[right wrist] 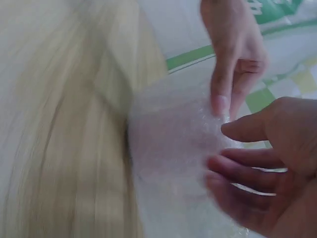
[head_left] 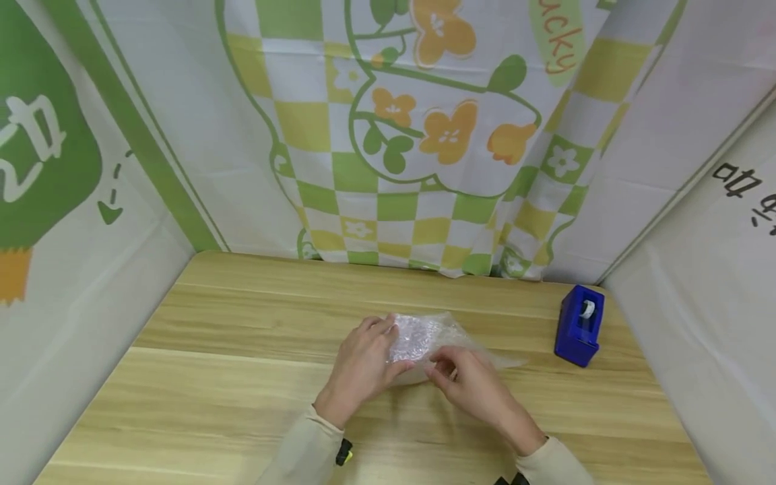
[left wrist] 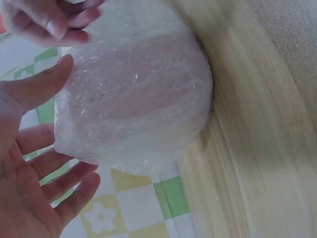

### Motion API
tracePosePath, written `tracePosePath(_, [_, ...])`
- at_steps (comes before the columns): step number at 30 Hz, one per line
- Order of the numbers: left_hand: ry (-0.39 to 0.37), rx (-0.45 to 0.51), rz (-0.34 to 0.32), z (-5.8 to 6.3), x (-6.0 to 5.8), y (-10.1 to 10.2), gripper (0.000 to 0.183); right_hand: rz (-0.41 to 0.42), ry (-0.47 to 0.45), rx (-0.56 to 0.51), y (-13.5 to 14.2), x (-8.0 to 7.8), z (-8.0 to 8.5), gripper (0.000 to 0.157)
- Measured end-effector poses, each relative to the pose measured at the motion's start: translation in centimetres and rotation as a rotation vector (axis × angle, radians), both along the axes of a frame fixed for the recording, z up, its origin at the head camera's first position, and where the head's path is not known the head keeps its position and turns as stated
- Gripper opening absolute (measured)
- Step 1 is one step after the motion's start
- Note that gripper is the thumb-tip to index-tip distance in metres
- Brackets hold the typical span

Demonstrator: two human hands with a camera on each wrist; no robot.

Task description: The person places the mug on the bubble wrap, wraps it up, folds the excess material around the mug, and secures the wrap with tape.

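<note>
A soft bundle in clear bubble wrap (head_left: 418,337), with something pale pinkish showing through, stands over the middle of the table; the wrapped contents are hidden. My left hand (head_left: 364,364) holds its left end, thumb on the near side and fingers around the far side; the left wrist view shows this thumb (left wrist: 47,84) at the wrap's edge. At the near right side is my right hand (head_left: 469,384), loosely bent, fingertips right at the wrap. In the right wrist view its fingers (right wrist: 247,191) are blurred and stand apart from the thumb. A loose flap trails right beyond this hand.
A blue tape dispenser (head_left: 578,327) with a small roll stands at the table's back right. The wood-grain table (head_left: 212,391) meets a checked, flowered curtain (head_left: 400,222) at the back. Printed white cloth walls rise on both sides.
</note>
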State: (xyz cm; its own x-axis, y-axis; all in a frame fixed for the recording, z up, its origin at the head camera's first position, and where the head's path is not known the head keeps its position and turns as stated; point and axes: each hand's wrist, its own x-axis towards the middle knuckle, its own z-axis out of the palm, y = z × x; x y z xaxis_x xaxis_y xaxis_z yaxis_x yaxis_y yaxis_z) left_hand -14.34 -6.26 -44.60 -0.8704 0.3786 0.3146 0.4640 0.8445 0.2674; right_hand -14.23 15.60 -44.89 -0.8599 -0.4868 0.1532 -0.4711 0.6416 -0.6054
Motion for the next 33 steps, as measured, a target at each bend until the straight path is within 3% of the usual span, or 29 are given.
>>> tracePosePath(4, [-0.026, 0.023, -0.014, -0.1, -0.3, -0.2, 0.061, -0.041, 0.401, 0.112, 0.6, 0.4, -0.8, 0.034])
tracePosePath(6, [-0.047, 0.035, -0.026, 0.0, -0.5, -0.4, 0.063, -0.036, 0.514, 0.136, 1.0, 0.5, -1.3, 0.042])
tracePosePath(9, [-0.092, 0.062, -0.046, 0.1, -0.8, -0.7, 0.064, -0.022, 0.6, 0.155, 1.5, 0.6, -1.9, 0.048])
tracePosePath(17, [-0.161, 0.083, -0.059, 0.4, -1.2, -1.0, 0.067, -0.049, 0.62, 0.115, 1.8, 0.4, -2.7, 0.035])
tracePosePath(25, [-0.169, 0.06, -0.052, 0.5, -1.0, -0.8, 0.067, -0.065, 0.599, 0.14, 1.4, -0.5, -3.1, 0.015])
tracePosePath(33, [-0.177, 0.067, -0.04, 0.5, -0.8, -0.9, 0.067, -0.018, 0.43, 0.095, 1.7, -1.7, -3.2, 0.008])
